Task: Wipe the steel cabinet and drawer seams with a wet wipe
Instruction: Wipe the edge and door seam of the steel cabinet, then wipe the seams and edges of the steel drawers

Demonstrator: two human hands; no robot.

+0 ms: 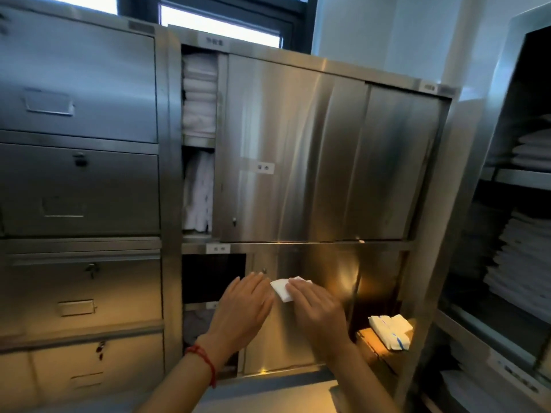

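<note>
Nearest, the left hand [244, 305] is laid flat and empty on the lower sliding door [298, 329], apparently to brace it, while the wet wipe [281, 289] is pressed against the steel under the right hand's [316, 311] flattened fingers (not pinched); beyond, folded linens [199, 96] are stacked in the open compartment.

I can read no text here. The steel cabinet [298, 150] carries several small white labels [265, 167]: one on its upper sliding door, one on the frame above that door at the left, one on the top right corner, and one on the rail below the door. Each shows blurred dark characters I cannot make out.
</note>
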